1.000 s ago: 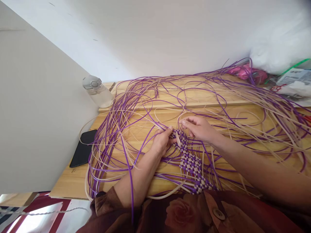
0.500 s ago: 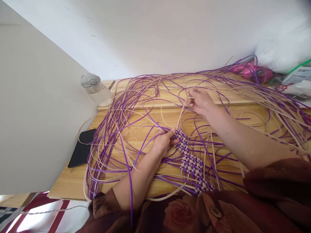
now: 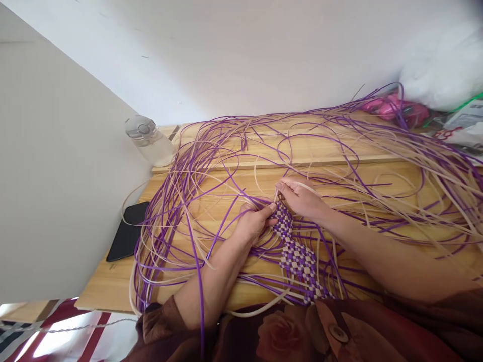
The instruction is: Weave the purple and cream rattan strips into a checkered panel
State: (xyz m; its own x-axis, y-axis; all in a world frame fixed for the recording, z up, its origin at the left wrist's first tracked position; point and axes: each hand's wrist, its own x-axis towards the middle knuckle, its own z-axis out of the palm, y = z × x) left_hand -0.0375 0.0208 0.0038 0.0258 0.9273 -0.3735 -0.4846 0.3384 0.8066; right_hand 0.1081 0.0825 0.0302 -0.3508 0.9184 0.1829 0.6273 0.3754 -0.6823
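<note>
A strip of purple and cream weaving (image 3: pixel 300 259) runs diagonally over the table toward my clothes, with long loose strands fanning out on both sides. My left hand (image 3: pixel 252 221) grips the far end of this weaving, thumb on top at its left edge. Just above that end, my right hand (image 3: pixel 298 196) pinches a cream strand (image 3: pixel 307 187) close to where it leaves the weave; the strand's free length trails back over the hand. Fingertips of the right hand are partly hidden by the strand and by each other.
Purple and cream strands (image 3: pixel 162 241) heap in a wide arc along the wooden table (image 3: pixel 101 279). A clear bottle (image 3: pixel 151 143) stands at the back left, above a black phone (image 3: pixel 126 234). Pink material (image 3: pixel 392 108) and a white plastic bag (image 3: pixel 445 70) lie at the back right.
My right hand has come down and toward me along the cream strand, from above the table's ledge to beside the weaving's end. The left hand keeps its hold in the same place.
</note>
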